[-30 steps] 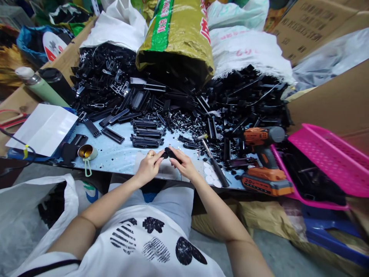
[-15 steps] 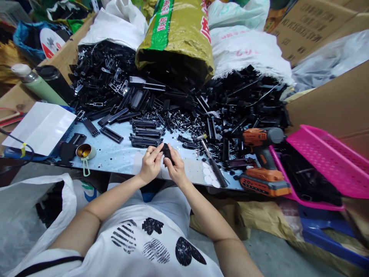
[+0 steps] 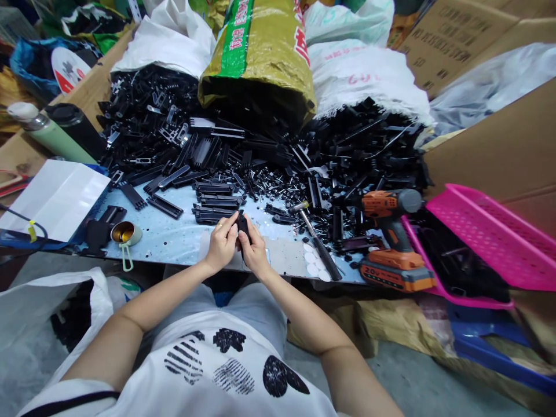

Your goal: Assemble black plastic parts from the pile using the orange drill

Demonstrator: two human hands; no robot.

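Note:
A small black plastic part point(image 3: 242, 226) is held upright between my two hands at the table's front edge. My left hand point(image 3: 222, 242) pinches it from the left, and my right hand point(image 3: 253, 248) wraps round its right side with the thumb on its face. The fingers cover much of the part. Just behind my left hand lies a stack of long black plastic pieces point(image 3: 217, 201). To the right of my hands rest a hammer point(image 3: 319, 246) and several white round discs point(image 3: 313, 262).
An orange cordless drill point(image 3: 393, 243) stands at the right beside a pink basket point(image 3: 490, 237). Loose screws point(image 3: 278, 184) and heaps of black parts point(image 3: 147, 116) spill from sacks at the back. A metal cup point(image 3: 126, 234) and a white sheet point(image 3: 56, 197) sit at the left.
Both hands have turned the black part, which now stands more upright with a flatter face showing. The whole view has shifted slightly.

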